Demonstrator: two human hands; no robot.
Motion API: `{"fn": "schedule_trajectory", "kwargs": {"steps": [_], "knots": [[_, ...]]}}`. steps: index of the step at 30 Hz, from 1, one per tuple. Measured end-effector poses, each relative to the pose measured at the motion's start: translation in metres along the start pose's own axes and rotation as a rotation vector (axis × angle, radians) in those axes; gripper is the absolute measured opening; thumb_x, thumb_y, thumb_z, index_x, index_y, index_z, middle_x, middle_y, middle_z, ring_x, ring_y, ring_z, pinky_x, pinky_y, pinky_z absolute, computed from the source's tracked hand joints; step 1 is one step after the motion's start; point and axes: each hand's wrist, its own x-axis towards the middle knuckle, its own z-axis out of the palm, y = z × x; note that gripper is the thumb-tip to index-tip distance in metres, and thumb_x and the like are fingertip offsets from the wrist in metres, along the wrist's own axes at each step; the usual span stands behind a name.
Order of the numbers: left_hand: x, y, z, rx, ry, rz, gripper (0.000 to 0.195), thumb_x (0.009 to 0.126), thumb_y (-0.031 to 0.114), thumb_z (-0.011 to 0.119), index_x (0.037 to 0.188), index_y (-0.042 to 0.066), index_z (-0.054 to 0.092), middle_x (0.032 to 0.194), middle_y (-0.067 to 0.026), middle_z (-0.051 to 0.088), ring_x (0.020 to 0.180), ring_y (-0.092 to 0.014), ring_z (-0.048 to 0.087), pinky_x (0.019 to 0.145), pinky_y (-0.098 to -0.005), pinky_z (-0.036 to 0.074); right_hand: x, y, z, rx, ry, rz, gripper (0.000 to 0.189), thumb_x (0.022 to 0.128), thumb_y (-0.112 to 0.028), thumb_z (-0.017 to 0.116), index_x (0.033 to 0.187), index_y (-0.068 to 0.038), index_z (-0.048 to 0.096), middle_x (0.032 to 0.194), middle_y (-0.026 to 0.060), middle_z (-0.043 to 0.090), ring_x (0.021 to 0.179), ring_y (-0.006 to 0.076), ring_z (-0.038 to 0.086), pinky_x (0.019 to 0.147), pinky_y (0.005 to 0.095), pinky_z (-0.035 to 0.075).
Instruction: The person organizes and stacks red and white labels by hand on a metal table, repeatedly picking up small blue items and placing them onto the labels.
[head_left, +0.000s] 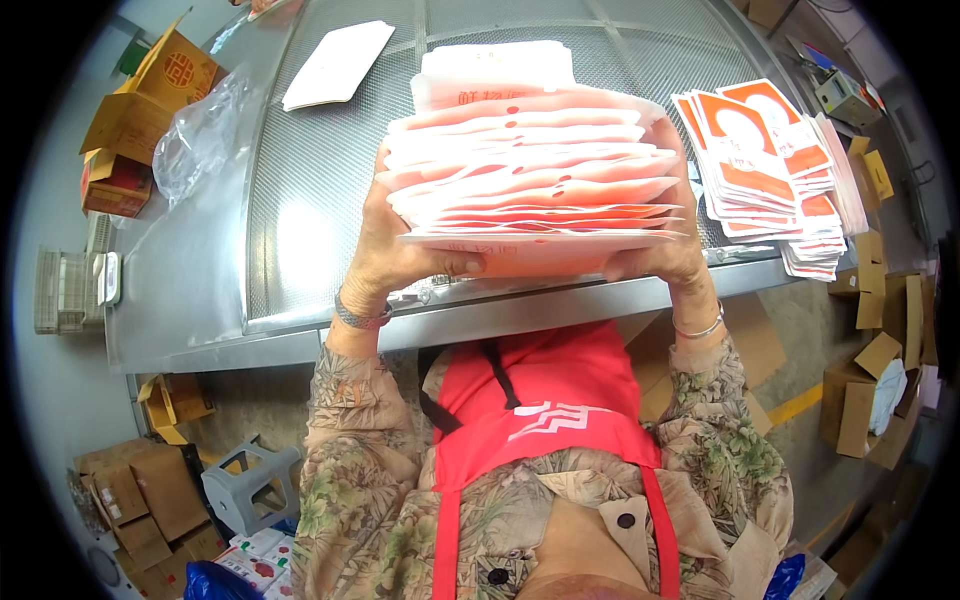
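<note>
A thick row of red-and-white printed packaging pouches (532, 180) stands on edge at the near side of the metal table. My left hand (401, 236) grips its left end, thumb across the front pouch. At the right end my right hand (664, 225) clasps the same row, its fingers partly hidden behind the pouches. Just behind the row, more white pouches (495, 67) lie on the mesh surface. To the right are stacks of red-and-white printed pouches (750, 150), some fanned out. A small white stack (337, 64) rests at the upper left of the mesh.
The steel table's front edge (525, 319) runs before me. Open cartons (161, 97) and a clear plastic bag (202, 142) are at the left. A grey plastic stool (251, 484) and cardboard boxes (146, 495) stand below left. More open boxes (862, 397) are on the right.
</note>
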Motion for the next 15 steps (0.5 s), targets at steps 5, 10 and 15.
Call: {"fn": "schedule_trajectory", "kwargs": {"steps": [5, 10, 15], "knots": [[0.005, 0.0, 0.008, 0.076, -0.003, -0.051, 0.091, 0.041, 0.024, 0.097, 0.121, 0.002, 0.059, 0.123, -0.011, 0.054, 0.122, -0.027, 0.045, 0.106, -0.0391, 0.037, 0.009, 0.001, 0.004, -0.09, 0.057, -0.068, 0.132, 0.052, -0.034, 0.094, 0.149, 0.002, 0.012, 0.139, 0.0137, 0.044, 0.13, 0.0245, 0.043, 0.107, 0.0382, 0.038], [0.037, 0.042, 0.0, -0.111, 0.114, 0.014, 0.075, 0.055, 0.009, 0.092, 0.12, -0.001, 0.057, 0.115, -0.0102, 0.061, 0.107, -0.02, 0.058, 0.093, -0.0344, 0.05, 0.059, -0.034, 0.027, 0.041, 0.279, -0.167, 0.12, 0.06, -0.046, 0.09, 0.146, 0.003, 0.021, 0.124, 0.0136, 0.055, 0.115, 0.0222, 0.055, 0.101, 0.0338, 0.043], [0.055, 0.065, -0.012, 0.127, 0.057, 0.237, 0.054, 0.064, -0.001, 0.079, 0.116, 0.003, 0.064, 0.108, -0.0082, 0.067, 0.097, -0.02, 0.065, 0.072, -0.0279, 0.057, 0.057, -0.021, -0.001, -0.148, 0.11, -0.177, 0.128, 0.055, -0.049, 0.091, 0.147, 0.003, 0.018, 0.127, 0.0138, 0.054, 0.119, 0.0234, 0.052, 0.105, 0.0353, 0.041]]}}
